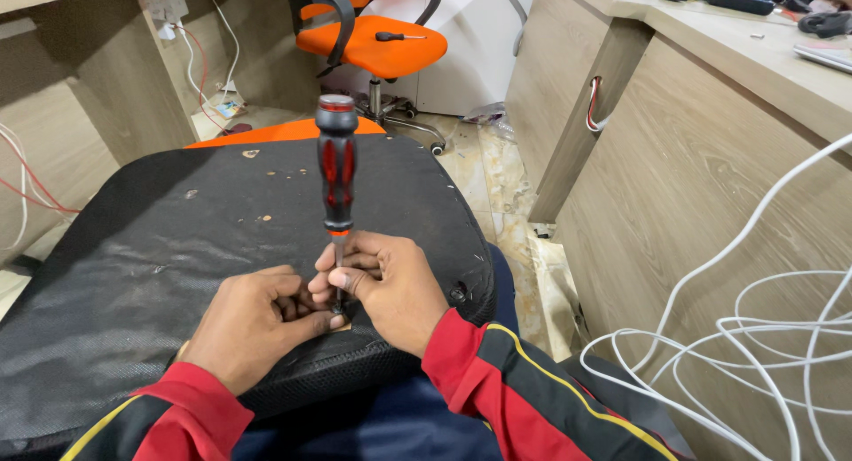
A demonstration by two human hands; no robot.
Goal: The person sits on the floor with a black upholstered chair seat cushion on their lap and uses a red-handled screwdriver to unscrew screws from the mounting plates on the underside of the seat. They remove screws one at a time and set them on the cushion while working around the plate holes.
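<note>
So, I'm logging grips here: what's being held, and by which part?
The right hand pinches the screwdriver at its metal shaft, below the handle. The left hand rests by the tip.

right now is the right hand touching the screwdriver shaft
Touching: the head view shows the right hand with its fingers pinching the upright screwdriver low on the shaft.

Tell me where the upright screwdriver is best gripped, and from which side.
Probably the ribbed black-and-red handle of the screwdriver, wrapped from the person's side: it stands upright and free above both hands, while the right hand and left hand crowd the thin shaft.
</note>
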